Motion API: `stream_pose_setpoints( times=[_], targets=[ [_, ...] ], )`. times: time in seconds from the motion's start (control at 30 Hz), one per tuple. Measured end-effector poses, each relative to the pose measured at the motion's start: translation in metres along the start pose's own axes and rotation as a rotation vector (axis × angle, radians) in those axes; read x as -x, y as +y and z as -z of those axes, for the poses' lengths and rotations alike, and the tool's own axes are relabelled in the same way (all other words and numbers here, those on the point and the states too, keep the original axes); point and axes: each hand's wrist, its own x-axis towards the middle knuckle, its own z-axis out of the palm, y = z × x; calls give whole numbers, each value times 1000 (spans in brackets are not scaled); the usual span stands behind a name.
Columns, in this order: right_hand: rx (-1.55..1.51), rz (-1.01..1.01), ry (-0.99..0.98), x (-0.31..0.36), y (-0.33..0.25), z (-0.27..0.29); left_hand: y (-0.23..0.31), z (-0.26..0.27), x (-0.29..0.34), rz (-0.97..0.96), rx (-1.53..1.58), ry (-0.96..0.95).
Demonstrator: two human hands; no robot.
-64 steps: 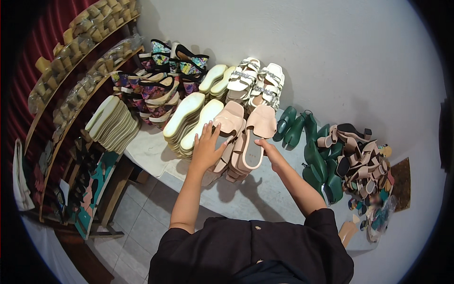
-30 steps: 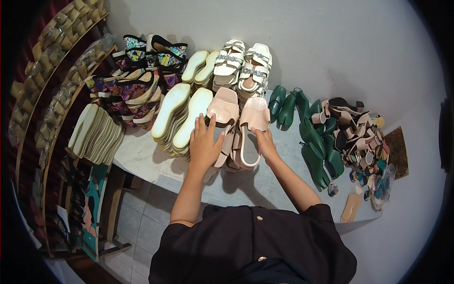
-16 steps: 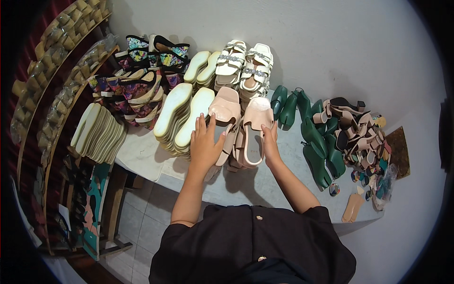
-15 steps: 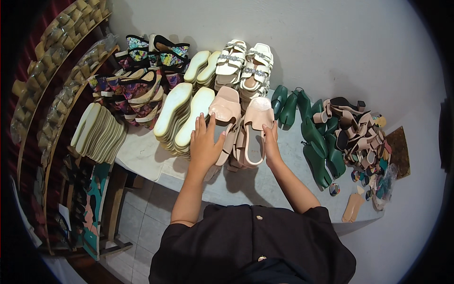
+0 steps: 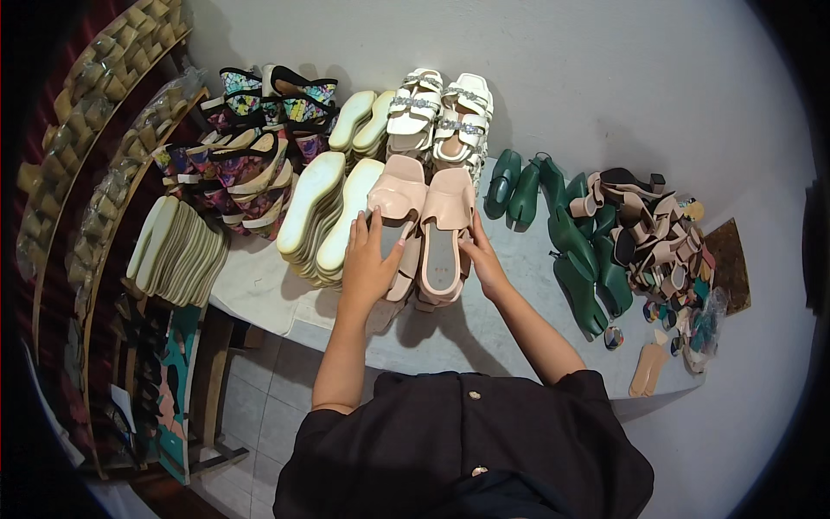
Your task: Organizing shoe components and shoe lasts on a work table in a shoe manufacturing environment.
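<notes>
Two pale pink slide sandals with grey insoles lie side by side on top of stacks of similar sandals, toes away from me. My left hand (image 5: pixel 367 266) grips the outer edge of the left sandal (image 5: pixel 399 192), thumb over the rim by the insole and fingers along the side. My right hand (image 5: pixel 487 268) holds the right sandal (image 5: pixel 450 195) by its outer edge, thumb on the rim; some of its fingers are hidden behind the sandal. The two sandals touch or nearly touch along their inner edges.
Stacks of pale soles (image 5: pixel 313 195) stand on the left, with patterned wedge shoes (image 5: pixel 246 160) beyond. White sandals (image 5: pixel 462 121) are stacked behind. Green shoe lasts (image 5: pixel 575 246) and a heap of pink shoe parts (image 5: pixel 666 242) lie right. A shelf rack (image 5: pixel 104 147) rises at far left.
The right sandal has shifted left, closing most of the gap to the left one. My right hand has moved left with it, and its thumb lies further over the rim.
</notes>
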Motion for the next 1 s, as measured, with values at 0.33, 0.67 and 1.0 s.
stream_pose_setpoints(
  times=[0.33,0.67,1.0],
  targets=[
    [-387,5,-26,4,28,-17,2,9,5,6,20,-12],
    [-280,-42,233,2,34,-20,14,15,7,-49,14,26],
    [-92,-112,267,3,27,-24,-28,-46,103,-691,450,503]
  ],
)
